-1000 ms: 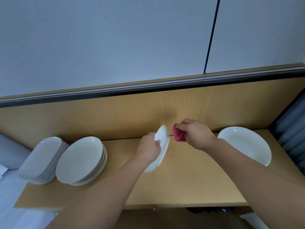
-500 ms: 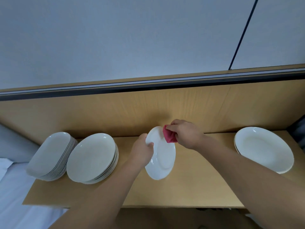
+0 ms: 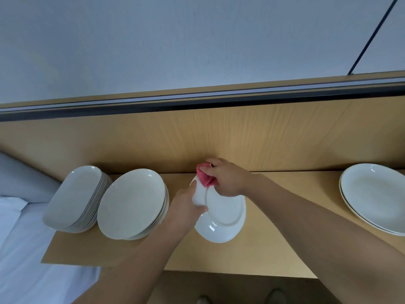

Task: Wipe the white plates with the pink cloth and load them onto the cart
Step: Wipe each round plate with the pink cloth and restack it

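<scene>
While the white plate [image 3: 223, 218] is held over the middle of the wooden bench [image 3: 274, 246], its underside faces the camera, the raised foot ring plain to see. The left hand [image 3: 186, 205] grips the plate's left rim, thumb lying across the near face and the other fingers hidden behind it. The right hand [image 3: 225, 178] is clenched round the pink cloth [image 3: 205, 177], which is bunched against the plate's upper rim, just beside the left thumb. Whether the plate's lower edge touches the bench cannot be told.

Just left of the held plate stands a stack of round white plates [image 3: 131, 202], and touching or nearly touching that stack's left side is a stack of oblong white dishes [image 3: 74, 196] that reaches the bench's left end. Well apart, at the right end, lies a shorter stack of large plates [image 3: 374, 196], partly cut off by the frame edge. A wooden back panel [image 3: 263, 137] rises behind the bench, with a pale wall above it. White fabric [image 3: 22, 249] lies left of the bench, and two shoe tips [image 3: 274, 296] show at the bottom edge.
</scene>
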`<state>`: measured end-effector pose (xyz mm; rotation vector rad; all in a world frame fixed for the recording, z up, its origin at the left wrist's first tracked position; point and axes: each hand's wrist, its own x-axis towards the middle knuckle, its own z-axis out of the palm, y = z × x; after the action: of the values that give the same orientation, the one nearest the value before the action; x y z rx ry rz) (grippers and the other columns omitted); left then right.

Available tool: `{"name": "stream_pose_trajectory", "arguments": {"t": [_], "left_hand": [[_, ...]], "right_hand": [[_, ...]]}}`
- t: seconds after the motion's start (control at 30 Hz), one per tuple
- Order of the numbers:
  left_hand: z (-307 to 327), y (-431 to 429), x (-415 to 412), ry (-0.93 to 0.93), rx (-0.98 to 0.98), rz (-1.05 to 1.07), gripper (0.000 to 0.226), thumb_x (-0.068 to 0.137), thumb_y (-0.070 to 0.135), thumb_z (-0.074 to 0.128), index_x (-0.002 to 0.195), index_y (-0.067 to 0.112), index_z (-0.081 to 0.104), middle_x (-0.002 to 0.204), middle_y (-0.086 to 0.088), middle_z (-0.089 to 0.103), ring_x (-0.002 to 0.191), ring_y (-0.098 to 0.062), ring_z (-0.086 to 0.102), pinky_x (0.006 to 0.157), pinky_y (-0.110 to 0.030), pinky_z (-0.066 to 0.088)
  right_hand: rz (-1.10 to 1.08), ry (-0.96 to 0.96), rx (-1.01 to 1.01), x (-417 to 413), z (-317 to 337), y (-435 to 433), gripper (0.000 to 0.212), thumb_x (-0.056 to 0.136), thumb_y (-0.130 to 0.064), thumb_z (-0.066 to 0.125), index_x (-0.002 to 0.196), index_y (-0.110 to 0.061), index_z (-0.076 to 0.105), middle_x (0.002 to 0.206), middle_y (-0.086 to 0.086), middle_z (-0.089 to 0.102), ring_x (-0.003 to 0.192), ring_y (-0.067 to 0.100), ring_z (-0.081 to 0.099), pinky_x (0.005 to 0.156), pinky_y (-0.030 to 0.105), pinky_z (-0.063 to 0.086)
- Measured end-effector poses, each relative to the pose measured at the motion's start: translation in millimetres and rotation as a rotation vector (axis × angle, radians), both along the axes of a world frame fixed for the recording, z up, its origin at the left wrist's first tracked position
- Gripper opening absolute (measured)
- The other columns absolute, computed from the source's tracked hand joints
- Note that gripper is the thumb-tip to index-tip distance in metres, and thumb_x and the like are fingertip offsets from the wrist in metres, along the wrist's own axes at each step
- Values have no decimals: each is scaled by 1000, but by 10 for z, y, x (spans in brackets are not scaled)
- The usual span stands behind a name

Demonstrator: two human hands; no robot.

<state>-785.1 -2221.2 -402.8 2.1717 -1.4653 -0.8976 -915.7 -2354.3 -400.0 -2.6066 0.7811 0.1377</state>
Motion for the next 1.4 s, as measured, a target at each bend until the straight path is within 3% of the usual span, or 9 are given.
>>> {"name": "stream_pose_trajectory", "arguments": {"t": [0.17, 0.33, 0.53, 0.7, 0.93, 1.07, 1.2, 1.3, 1.4], "left_hand": [[-99, 65, 70, 7, 30, 30, 69, 79, 27, 69, 142, 23, 40, 111, -5, 60, 97, -18, 57, 75, -26, 43], [-95, 108, 64, 7, 55, 46, 77, 86, 26, 68, 151, 19, 27, 125, -7, 54, 110, -18, 52, 80, -22, 35], [-118, 161, 79, 65, 65, 58, 74, 88, 25, 68, 150, 27, 29, 131, -7, 49, 115, -19, 49, 85, -19, 33], [-184, 209, 111, 186, 66, 132, 65, 89, 22, 68, 146, 29, 39, 139, -3, 46, 117, -14, 46, 92, -20, 35], [-185, 269, 54, 207, 55, 183, 65, 88, 24, 68, 146, 29, 39, 138, -2, 49, 113, -11, 44, 90, -20, 34], [-182, 281, -13, 200, 49, 215, 65, 89, 26, 68, 146, 30, 39, 126, -1, 53, 104, -13, 47, 85, -22, 36], [-190, 309, -115, 208, 45, 256, 64, 90, 27, 66, 147, 31, 37, 114, 4, 46, 99, -12, 46, 80, -22, 37], [-195, 307, -192, 230, 31, 307, 63, 90, 28, 65, 147, 32, 38, 118, 2, 49, 98, -12, 47, 82, -23, 38], [-182, 283, -299, 234, 5, 353, 62, 92, 27, 63, 147, 32, 37, 103, 10, 48, 85, -7, 47, 72, -19, 37]], "right_hand": [[-145, -151, 101, 99, -199, 63, 58, 92, -45, 59, 142, -19, 44, 131, 6, 47, 119, 26, 44, 96, 37, 43], [-182, -257, 97, 124, -272, 62, 21, 92, -26, 55, 109, -16, 63, 108, 4, 57, 103, 24, 55, 87, 34, 47], [-305, -319, 269, -115, -426, 9, 23, 99, -22, 48, 116, -20, 65, 107, -5, 57, 100, 10, 54, 89, 18, 42], [-410, -247, 237, -393, -600, 85, 19, 94, -20, 48, 75, -22, 48, 74, -4, 55, 69, 14, 46, 69, 31, 44], [-654, -313, 437, -653, -742, 351, 20, 92, -31, 49, 82, -15, 57, 63, -6, 52, 60, 14, 43, 59, 26, 41], [-820, -453, 552, -776, -799, 577, 16, 95, -21, 53, 103, -26, 66, 56, -14, 54, 47, 4, 47, 54, 16, 43], [-912, -520, 560, -830, -840, 781, 27, 93, -15, 55, 115, -24, 67, 68, -16, 59, 54, 6, 52, 58, 21, 45], [-960, -566, 556, -855, -837, 913, 21, 94, -17, 54, 108, -22, 69, 68, -6, 61, 56, 11, 52, 58, 26, 46], [-968, -588, 485, -861, -884, 1125, 19, 90, -17, 52, 97, -24, 69, 67, 0, 60, 59, 15, 52, 59, 32, 47]]}}
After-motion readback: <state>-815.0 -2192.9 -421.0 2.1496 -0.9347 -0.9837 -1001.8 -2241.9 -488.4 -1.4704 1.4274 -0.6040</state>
